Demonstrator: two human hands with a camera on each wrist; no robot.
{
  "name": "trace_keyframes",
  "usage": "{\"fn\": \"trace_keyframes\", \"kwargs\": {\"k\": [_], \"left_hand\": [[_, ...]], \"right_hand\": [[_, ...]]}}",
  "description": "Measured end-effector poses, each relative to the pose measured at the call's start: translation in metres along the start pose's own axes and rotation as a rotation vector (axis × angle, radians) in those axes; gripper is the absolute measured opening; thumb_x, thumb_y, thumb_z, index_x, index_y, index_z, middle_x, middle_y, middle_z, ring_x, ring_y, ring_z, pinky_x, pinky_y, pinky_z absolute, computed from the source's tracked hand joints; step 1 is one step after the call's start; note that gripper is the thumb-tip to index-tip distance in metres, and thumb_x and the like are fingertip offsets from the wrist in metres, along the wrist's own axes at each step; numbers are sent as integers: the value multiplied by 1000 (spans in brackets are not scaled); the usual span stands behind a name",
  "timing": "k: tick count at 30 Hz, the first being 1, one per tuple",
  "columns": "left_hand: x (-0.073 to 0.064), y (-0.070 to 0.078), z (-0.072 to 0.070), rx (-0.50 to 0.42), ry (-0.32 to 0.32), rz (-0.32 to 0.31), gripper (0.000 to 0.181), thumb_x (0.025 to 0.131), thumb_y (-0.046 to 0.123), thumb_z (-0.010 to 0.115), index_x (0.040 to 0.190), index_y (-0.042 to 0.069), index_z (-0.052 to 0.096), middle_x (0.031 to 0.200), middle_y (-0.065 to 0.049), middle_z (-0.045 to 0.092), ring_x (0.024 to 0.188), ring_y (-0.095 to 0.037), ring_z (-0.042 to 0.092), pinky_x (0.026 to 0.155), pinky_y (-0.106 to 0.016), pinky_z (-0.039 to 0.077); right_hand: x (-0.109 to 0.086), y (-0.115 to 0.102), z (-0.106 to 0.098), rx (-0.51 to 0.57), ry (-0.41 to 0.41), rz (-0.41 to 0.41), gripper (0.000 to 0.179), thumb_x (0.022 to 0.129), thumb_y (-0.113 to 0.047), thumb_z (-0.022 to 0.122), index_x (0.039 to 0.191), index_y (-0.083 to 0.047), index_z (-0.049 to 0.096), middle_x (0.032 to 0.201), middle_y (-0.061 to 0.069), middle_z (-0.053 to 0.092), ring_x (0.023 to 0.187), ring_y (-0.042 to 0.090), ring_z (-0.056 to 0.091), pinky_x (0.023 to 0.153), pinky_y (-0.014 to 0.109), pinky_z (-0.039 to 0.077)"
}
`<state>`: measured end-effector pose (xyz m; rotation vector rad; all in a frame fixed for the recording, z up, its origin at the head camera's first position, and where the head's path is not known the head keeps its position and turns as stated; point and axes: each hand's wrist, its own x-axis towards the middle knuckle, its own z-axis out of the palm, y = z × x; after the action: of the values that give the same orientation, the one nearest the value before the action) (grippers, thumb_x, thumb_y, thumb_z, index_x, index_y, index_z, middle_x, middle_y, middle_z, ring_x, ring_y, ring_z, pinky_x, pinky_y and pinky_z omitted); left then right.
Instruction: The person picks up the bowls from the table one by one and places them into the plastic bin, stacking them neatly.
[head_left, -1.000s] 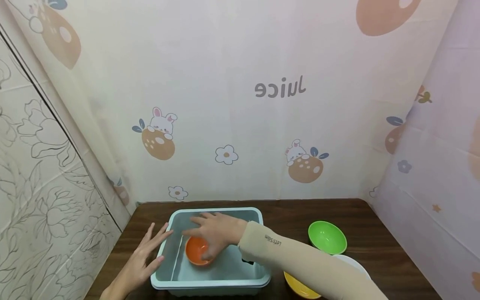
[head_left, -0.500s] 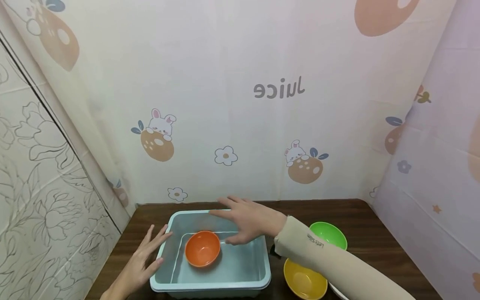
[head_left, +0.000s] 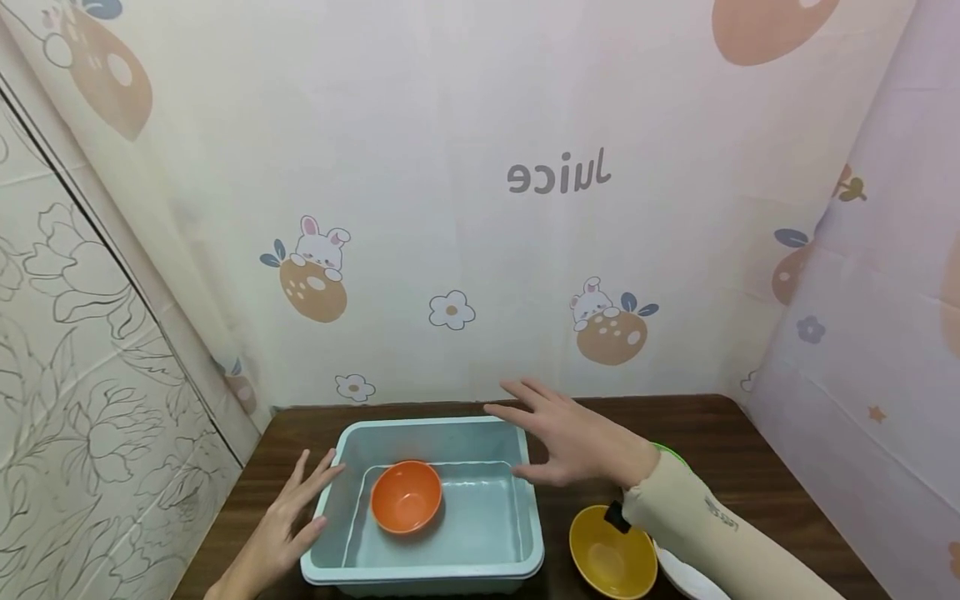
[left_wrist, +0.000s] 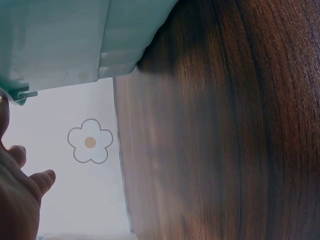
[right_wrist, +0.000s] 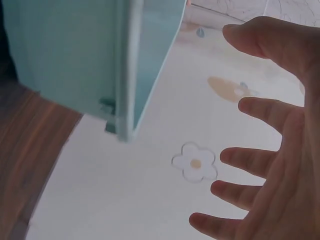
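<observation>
An orange bowl (head_left: 406,497) stands upright in the left part of a pale blue plastic bin (head_left: 480,533). My left hand (head_left: 277,525) lies along the bin's left rim with its fingers spread, holding nothing. Over the bin's right rim and the table beside it hovers my right hand (head_left: 573,437), fingers spread and palm free. A yellow bowl (head_left: 611,558) sits right of the bin, below my right wrist. Behind the right sleeve, a green bowl (head_left: 670,452) shows only a sliver of rim, and a white dish (head_left: 690,577) is partly covered too.
The dark wooden table (head_left: 757,483) backs onto a printed curtain (head_left: 480,208) with rabbits and flowers. More patterned cloth (head_left: 90,350) closes in the left side. A tan sleeve (head_left: 720,521) crosses above the bowls at the right.
My right hand has let go of the orange bowl inside the bin and moved right, out past the rim. The left hand stays at the bin's left side.
</observation>
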<state>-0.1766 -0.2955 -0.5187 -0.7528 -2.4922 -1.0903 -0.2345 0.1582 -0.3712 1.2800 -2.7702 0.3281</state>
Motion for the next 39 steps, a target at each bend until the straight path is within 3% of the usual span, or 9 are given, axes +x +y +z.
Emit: {"fn": "trace_keyframes", "kwargs": {"k": [10,15,27,34,39], "left_hand": [[-1,0,0,-2,2,8,60,94,5,61,153,13,50,165,-17,36,160,-28,-1,89,-95,19],[-2,-2,-1,-8,9,15,61,93,4,61,153,13,50,165,-18,37,159,-33,0,89,-95,19],[-1,-3,0,12,15,13,62,92,7,64,152,14,51,163,-18,40,160,-32,1,91,-95,18],[-2,-3,1,14,14,10,62,91,7,64,152,14,52,163,-17,40,160,-32,2,91,-95,18],[0,-2,0,23,16,5,62,91,8,64,151,15,53,163,-17,41,160,-33,3,91,-95,18]], "right_hand": [[-55,29,18,-24,137,50,82,88,-49,76,159,-29,40,169,12,29,150,43,35,108,70,42],[-75,36,31,-26,183,52,87,87,-49,78,160,-25,39,169,14,28,148,45,38,104,71,44],[-113,32,60,-45,163,72,96,80,-48,83,161,-31,36,167,21,30,142,51,42,99,69,48],[-133,22,81,-85,133,93,98,80,-63,79,162,-38,31,170,10,27,145,42,42,99,62,52],[-140,13,91,52,54,132,92,82,-72,71,160,-42,32,172,2,24,147,44,37,94,66,51]]}}
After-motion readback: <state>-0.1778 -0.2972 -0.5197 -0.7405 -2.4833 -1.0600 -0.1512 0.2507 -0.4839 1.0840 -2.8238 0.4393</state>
